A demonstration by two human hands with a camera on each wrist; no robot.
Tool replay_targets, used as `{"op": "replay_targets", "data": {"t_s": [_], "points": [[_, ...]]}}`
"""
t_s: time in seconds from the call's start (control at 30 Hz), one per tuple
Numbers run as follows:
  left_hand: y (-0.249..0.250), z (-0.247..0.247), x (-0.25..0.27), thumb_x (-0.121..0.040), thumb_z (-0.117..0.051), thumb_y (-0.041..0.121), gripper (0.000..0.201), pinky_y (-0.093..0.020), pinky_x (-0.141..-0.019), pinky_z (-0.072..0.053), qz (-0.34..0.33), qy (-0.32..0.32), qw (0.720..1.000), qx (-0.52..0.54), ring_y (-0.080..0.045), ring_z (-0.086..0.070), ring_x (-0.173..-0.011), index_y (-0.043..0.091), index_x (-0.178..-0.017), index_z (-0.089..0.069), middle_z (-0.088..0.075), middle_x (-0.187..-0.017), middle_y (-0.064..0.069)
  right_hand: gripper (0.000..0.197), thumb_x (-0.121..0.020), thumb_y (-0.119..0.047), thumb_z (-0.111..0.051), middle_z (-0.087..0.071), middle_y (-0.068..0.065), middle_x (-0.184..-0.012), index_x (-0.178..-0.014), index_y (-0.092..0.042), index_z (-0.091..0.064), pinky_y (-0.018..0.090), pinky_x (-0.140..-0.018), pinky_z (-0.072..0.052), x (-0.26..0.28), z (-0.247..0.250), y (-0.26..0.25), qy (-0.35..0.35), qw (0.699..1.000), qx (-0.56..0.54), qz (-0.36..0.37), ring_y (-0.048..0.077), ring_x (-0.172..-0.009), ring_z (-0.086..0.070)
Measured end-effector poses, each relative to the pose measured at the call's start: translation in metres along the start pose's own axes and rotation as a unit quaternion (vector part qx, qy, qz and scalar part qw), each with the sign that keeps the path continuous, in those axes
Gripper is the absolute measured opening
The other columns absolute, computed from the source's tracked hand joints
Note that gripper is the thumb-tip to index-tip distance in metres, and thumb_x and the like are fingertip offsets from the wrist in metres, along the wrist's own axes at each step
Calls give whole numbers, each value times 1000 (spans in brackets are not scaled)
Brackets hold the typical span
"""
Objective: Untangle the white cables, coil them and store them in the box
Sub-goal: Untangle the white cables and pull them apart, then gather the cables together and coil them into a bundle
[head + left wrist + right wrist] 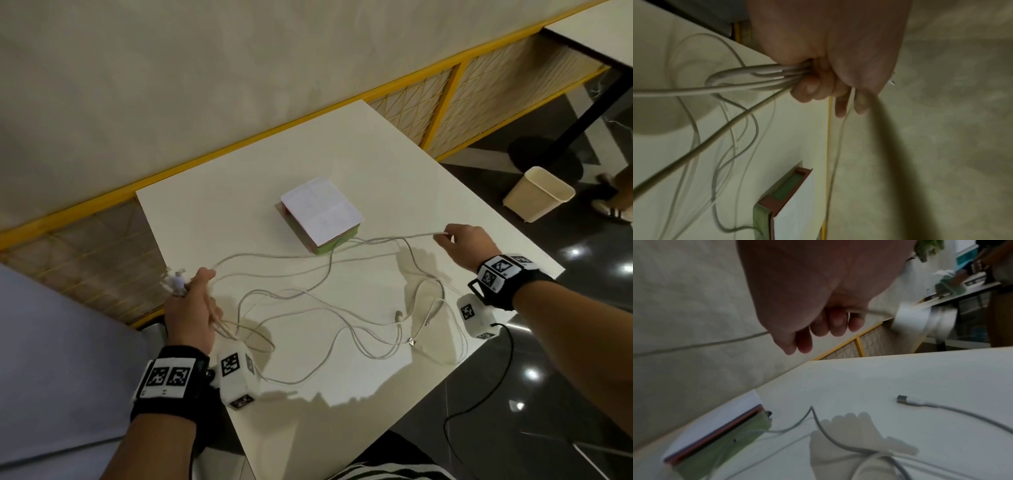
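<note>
Several white cables (329, 308) lie tangled in loops across the white table (394, 164). My left hand (197, 294) grips a bunch of them near the table's left edge, with connector ends (177, 282) sticking out above the fist. In the left wrist view the cable bunch (764, 71) runs into the curled fingers (809, 87). My right hand (447, 240) pinches one cable (421, 235) and holds it raised right of the box. A blurred white plug (910, 318) sticks out of that grip. The box (320, 214), white lid on a green base, sits mid-table.
Loose connector ends (398, 313) lie on the table's right part; one USB plug (902, 399) shows near my right hand. A cream waste bin (537, 197) stands on the dark floor at right. A yellow-framed mesh rail (442, 102) runs behind the table.
</note>
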State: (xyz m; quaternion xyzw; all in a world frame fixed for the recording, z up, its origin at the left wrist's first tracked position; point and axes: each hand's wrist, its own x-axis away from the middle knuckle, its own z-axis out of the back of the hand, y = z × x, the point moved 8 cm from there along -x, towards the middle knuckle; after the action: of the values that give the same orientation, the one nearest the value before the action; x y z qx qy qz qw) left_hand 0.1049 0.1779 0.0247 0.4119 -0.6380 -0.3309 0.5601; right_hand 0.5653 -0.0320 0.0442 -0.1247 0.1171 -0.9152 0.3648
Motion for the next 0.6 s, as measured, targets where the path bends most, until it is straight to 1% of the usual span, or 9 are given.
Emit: {"op": "replay_targets", "data": {"t_s": [0.07,0.13,0.23,0.3,0.33,0.4,0.47,0.5,0.6], "points": [[0,1,-1,-98,-48,29,25,-12,-34,-22,-7,-1,1000,11,-4,-21,-29,16,-82,-62,-25,-33,13,28,-91,-35,-52,-65,17,-87,-87,-9,-60,39,-79,-42,3,-9,4,-9,999,53,3,37,-88,-61],[-1,5,-1,-100,-42,34,34,-13,-34,-23,7,6,998,56,-4,-20,-30,16,-75,-57,-23,-34,11,25,-89,-32,-56,-62,16,-106,-102,-12,-60,43,-89,-40,8,-22,11,-36,994,103,-11,36,-102,-56],[-3,6,1,-100,-39,39,43,-14,-35,-26,46,13,990,130,-5,-22,-31,18,-62,-42,-23,-34,11,53,-80,-12,-61,-47,16,-132,-131,-17,-47,48,-102,-37,13,-37,23,-98,989,98,-57,36,-122,-42],[-1,2,6,-100,-38,40,45,-15,-36,-28,54,1,987,151,-6,-22,-32,19,-61,-37,-23,-35,10,65,-77,1,-56,-40,15,-142,-138,-16,-41,48,-107,-34,13,-34,5,-85,995,31,-40,36,-130,-36],[0,-1,9,-101,-38,40,45,-15,-36,-29,53,-6,986,158,-6,-22,-32,20,-61,-36,-23,-35,10,65,-76,4,-54,-39,15,-143,-137,-14,-41,46,-109,-32,14,-29,-16,-68,998,-14,-13,35,-131,-36],[3,-10,19,-101,-37,40,46,-16,-37,-31,50,-22,983,172,-6,-22,-33,19,-60,-36,-23,-36,10,58,-78,2,-57,-43,14,-141,-134,-10,-45,30,-109,-30,27,-15,-80,-35,991,-112,69,29,-129,-41],[8,-21,30,-101,-36,40,46,-16,-40,-34,42,-42,981,185,-7,-23,-34,19,-61,-36,-24,-38,9,52,-81,-5,-61,-48,11,-137,-131,-8,-48,12,-99,-28,58,3,-163,-28,962,-207,176,18,-122,-46],[11,-25,36,-101,-36,41,46,-17,-41,-35,36,-52,980,191,-8,-24,-34,19,-61,-37,-25,-38,9,52,-82,-9,-63,-49,8,-137,-132,-9,-47,9,-98,-27,79,8,-206,-47,939,-246,234,12,-120,-45],[19,-36,50,-101,-36,41,46,-20,-45,-40,20,-80,975,209,-9,-29,-35,18,-62,-38,-28,-41,8,72,-83,-18,-64,-41,6,-145,-144,-11,-26,24,-109,-30,143,-18,-301,-197,888,-217,354,13,-127,-41]]}}
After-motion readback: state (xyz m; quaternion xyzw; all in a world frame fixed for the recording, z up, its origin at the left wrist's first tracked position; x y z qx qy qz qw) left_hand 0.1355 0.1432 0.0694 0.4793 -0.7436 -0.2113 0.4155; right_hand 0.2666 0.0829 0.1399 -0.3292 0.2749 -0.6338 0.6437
